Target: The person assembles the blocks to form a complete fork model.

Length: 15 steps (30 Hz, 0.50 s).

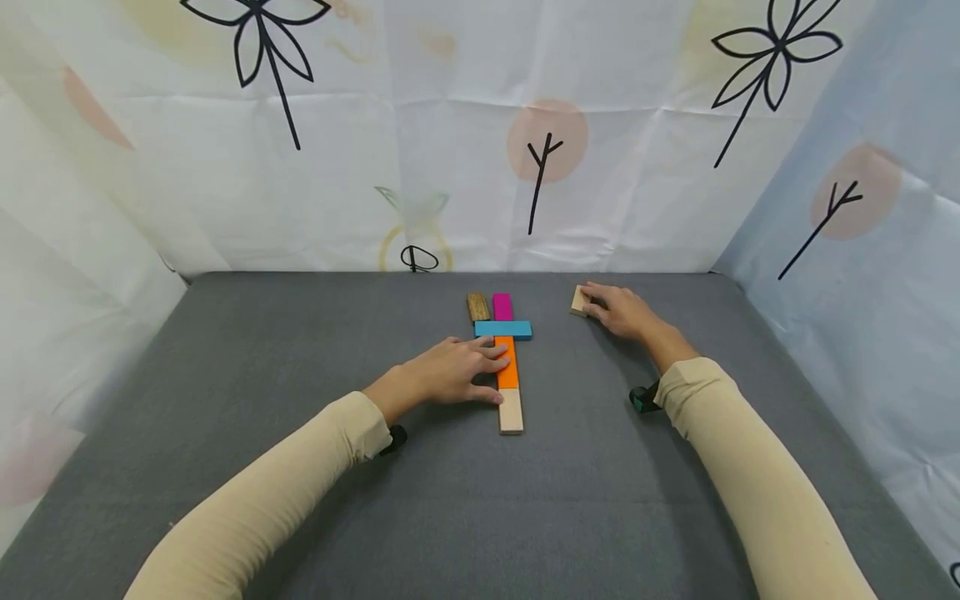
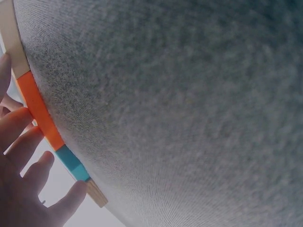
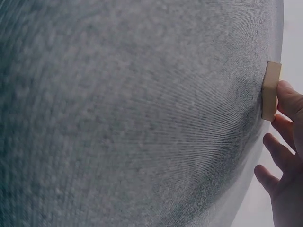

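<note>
My left hand (image 1: 453,371) lies beside a row of blocks, its spread fingers touching the orange block (image 1: 509,371) and the plain wooden block (image 1: 511,417) at the near end. Crossing the far end of the orange block is a blue block (image 1: 513,330). Beyond it lie a magenta block (image 1: 502,307) and a brown, wood-grained block (image 1: 477,306). Farther right, my right hand (image 1: 626,314) pinches a small pale wooden block (image 1: 577,302) between thumb and finger. That pale block (image 3: 271,92) appears at the right edge of the right wrist view, the other fingers spread loosely.
Grey cloth (image 1: 300,350) covers the table under the blocks. A white patterned curtain (image 1: 465,125) hangs along the far edge, with more fabric at both sides. Dark wrist straps (image 1: 645,398) show under the sleeves.
</note>
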Available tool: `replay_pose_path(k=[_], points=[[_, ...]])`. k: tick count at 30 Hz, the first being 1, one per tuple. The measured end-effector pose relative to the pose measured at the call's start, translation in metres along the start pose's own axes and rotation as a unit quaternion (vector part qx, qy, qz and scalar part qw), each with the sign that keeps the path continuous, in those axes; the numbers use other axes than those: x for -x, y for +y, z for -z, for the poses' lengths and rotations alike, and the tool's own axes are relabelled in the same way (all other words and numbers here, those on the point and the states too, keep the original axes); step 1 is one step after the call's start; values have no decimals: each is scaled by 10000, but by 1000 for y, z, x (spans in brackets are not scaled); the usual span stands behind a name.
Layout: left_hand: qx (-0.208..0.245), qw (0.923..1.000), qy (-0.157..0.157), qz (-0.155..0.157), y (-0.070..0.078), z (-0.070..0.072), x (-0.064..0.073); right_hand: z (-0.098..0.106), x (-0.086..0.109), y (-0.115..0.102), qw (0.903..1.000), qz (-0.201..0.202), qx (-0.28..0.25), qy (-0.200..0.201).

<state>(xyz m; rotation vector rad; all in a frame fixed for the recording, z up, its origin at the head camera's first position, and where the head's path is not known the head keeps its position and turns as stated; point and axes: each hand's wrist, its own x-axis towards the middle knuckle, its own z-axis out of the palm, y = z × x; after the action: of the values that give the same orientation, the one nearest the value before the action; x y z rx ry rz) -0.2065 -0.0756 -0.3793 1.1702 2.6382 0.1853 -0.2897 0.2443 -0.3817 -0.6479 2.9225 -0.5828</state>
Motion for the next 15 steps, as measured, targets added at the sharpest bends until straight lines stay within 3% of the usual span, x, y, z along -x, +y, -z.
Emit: replay_pose_path(k=[15], points=[[-31,10000,-54,37,1,0,-1,-7,-8,-10,9995,-208,-141,183]])
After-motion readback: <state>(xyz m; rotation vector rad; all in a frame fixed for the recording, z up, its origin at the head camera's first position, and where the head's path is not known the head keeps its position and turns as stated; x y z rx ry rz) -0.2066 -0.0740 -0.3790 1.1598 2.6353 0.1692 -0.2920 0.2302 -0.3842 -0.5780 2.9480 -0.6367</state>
